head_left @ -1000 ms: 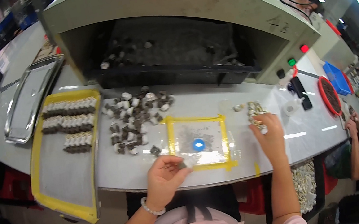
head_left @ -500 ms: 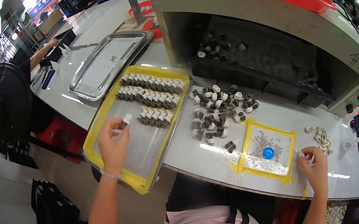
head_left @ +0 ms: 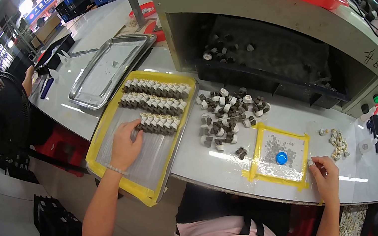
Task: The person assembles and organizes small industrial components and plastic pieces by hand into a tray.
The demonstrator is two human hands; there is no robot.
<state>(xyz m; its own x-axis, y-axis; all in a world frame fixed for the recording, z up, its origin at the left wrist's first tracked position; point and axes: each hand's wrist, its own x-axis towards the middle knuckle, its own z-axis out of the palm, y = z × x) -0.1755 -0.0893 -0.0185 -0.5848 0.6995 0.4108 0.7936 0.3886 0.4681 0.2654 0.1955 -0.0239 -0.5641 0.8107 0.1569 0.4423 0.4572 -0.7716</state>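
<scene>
The left hand [head_left: 125,144] is hovering over the yellow-rimmed tray [head_left: 134,192], thumb and fingertips drawn together at the left end of the shortest row of white-and-dark pieces [head_left: 160,123]; whether they are gripping a piece cannot be told. The right hand [head_left: 326,174] is pinching a small pale part [head_left: 310,162] just beside the taped square [head_left: 282,144]. Risks, judged: the pieces are standing packed together, so a sideways nudge could topple several. The tray's near end is overhanging the table [head_left: 192,152]; forearm pressure there could tip it.
</scene>
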